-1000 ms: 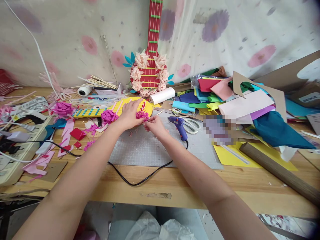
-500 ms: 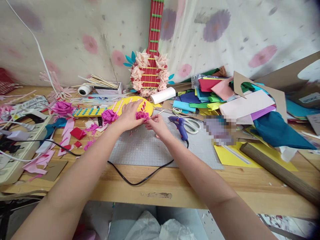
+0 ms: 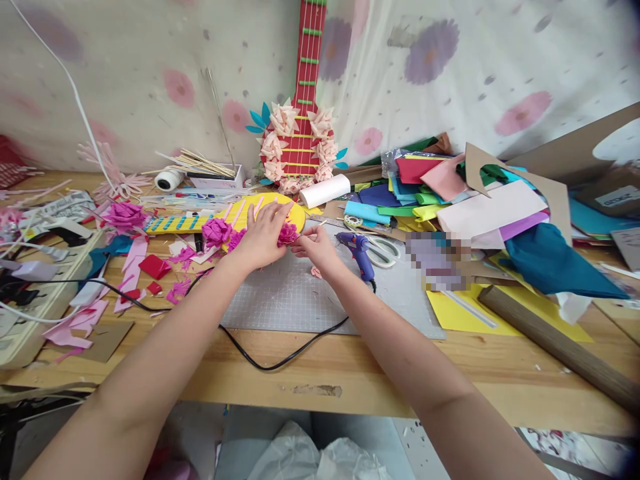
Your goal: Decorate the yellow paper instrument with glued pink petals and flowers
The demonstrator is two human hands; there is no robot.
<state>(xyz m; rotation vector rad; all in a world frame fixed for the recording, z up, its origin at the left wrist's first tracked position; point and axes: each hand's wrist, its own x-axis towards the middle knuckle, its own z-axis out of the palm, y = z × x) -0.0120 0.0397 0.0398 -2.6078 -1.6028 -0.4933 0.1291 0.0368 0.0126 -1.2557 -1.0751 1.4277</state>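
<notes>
Patterned sheet (image 3: pixel 150 40): hangs behind everything, pale with pink and purple blooms.
Counter (image 3: pixel 380 380): wooden, crowded with craft scraps on the left and sheets on the right.
Coloured paper pile (image 3: pixel 493 207): heaped at the far right, with cardboard cut-outs among it.
Cutting mat (image 3: pixel 395 313): grey and gridded, in the middle of the counter, partly under both arms.
Red guitar (image 3: pixel 307 127): upright against the sheet, ringed with pale peach flowers and blue leaves.
Yellow guitar (image 3: pixel 240 211): at the mat's far left side, neck pointing left with blue bars across it, body under the left hand.
Brown roll (image 3: pixel 555 343): slanting across yellow paper on the right.
Left hand (image 3: pixel 267 233): fingers spread over the yellow guitar's body, touching it.
Right hand (image 3: pixel 317 248): fingers bent and drawn in, near the body's right edge; cannot tell whether they pinch anything.
Glue gun (image 3: pixel 357 253): purple, lying right of the right hand, beside white-handled scissors (image 3: pixel 385 252).
Magenta flower (image 3: pixel 288 233): on the yellow guitar's body, between the two hands; another magenta bloom (image 3: pixel 217 231) sits left of the left hand.
</notes>
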